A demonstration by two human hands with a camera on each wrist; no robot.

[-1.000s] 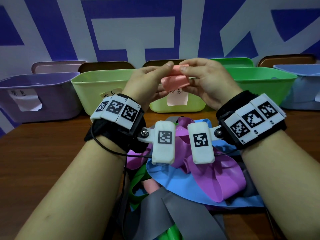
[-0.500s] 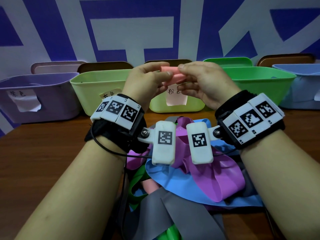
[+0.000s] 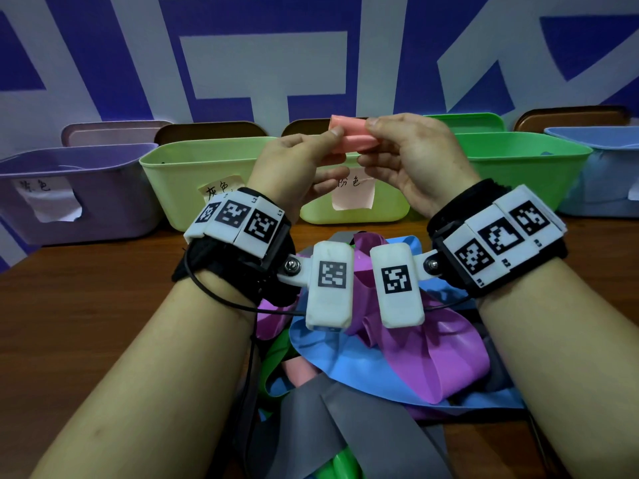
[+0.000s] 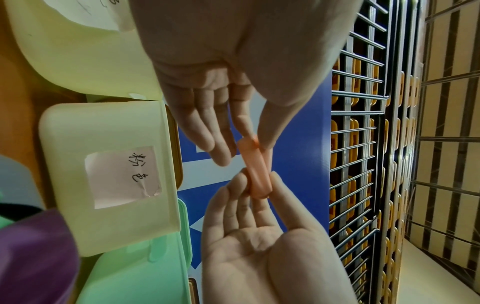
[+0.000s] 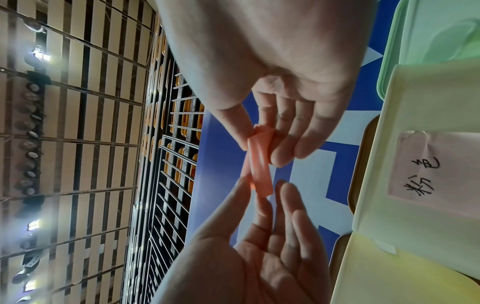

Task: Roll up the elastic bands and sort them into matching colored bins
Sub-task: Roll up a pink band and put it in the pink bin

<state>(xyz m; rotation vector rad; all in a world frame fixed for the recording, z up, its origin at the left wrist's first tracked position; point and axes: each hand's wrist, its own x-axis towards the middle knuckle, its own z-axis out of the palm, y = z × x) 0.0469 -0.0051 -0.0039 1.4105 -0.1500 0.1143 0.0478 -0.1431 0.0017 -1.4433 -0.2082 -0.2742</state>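
A pink elastic band point(image 3: 352, 138) is wound into a tight short roll and held in the air above the bins. My left hand point(image 3: 333, 140) pinches its left end between thumb and forefinger. The roll's right end is pinched the same way by my right hand point(image 3: 371, 133). The left wrist view shows the roll point(image 4: 255, 170) between both hands' fingertips, the other fingers spread loosely. The right wrist view shows the roll point(image 5: 259, 166) the same way. Just below stands the small pale bin with the pink label point(image 3: 352, 216).
A purple bin point(image 3: 79, 195), a light green bin point(image 3: 193, 174), a green bin point(image 3: 518, 167) and a blue bin point(image 3: 605, 174) line the back of the wooden table point(image 3: 86, 288). Loose blue point(image 3: 345, 357), magenta point(image 3: 442, 357), grey point(image 3: 345, 437) and green point(image 3: 335, 468) bands lie heaped under my wrists.
The pink band went from a loose hanging flap to a tight roll between my fingertips, and both hands rose slightly.
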